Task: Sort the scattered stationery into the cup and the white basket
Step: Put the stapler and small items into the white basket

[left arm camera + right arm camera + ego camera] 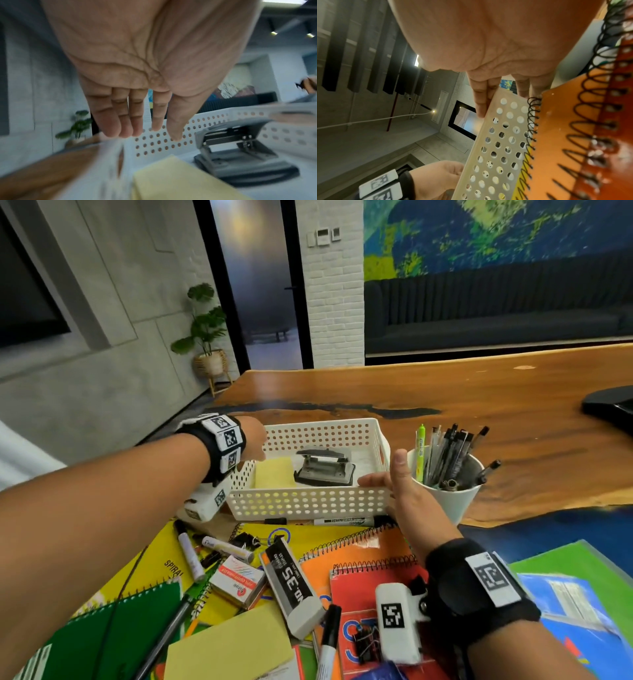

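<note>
The white basket (308, 501) stands mid-table and holds a yellow note pad (274, 472) and a grey hole punch (323, 469). My left hand (255, 440) hovers over the basket's left end with straight fingers and holds nothing. The left wrist view shows that left hand (147, 134) above the note pad (180, 180), the hole punch (240, 155) and the basket wall (214, 121). My right hand (383, 481) rests flat on the basket's front right corner, thumb up. In the right wrist view its fingers (481, 105) lie over the basket rim (498, 148). A white cup (448, 501) holds several pens.
Scattered in front of the basket lie a marker (188, 553), a white marker (227, 547), a staples box (236, 580), a No.35 box (291, 577), a black marker (330, 642), binder clips (368, 645), a loose note pad (233, 648) and spiral notebooks (359, 549). Another marker (342, 522) lies against the basket's front.
</note>
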Demonstrator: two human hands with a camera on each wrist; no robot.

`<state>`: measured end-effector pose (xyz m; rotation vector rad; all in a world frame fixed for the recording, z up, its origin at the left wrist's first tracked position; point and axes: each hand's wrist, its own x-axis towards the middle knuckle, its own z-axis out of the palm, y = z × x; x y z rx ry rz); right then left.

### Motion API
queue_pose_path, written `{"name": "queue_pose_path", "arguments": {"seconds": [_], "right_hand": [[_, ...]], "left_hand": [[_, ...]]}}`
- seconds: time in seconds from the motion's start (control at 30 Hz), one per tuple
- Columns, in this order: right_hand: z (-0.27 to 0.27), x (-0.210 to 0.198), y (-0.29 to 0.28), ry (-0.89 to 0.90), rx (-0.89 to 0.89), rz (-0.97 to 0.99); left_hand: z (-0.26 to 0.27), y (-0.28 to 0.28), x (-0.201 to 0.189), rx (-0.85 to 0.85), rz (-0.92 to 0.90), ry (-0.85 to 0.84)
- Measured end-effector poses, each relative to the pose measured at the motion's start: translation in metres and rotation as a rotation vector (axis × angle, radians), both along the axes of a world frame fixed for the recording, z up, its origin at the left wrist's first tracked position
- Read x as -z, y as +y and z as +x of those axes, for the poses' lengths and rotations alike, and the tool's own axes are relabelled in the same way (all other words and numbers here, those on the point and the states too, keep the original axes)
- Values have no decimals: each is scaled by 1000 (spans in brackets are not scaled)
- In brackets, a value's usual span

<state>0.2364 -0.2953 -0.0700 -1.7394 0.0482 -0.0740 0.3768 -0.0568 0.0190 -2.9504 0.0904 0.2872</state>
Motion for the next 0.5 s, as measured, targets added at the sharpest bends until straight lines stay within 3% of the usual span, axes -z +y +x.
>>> {"name": "queue_pose_path", "arguments": {"seconds": [0.33,0.5], "right_hand": [[-1,-3,-1,-49,-3,-68],[4,4,-2,-74,-19,-62]], "left_hand": [[-4,-41,14,3,76,436],[-7,-45,30,-20,143,459]]}}
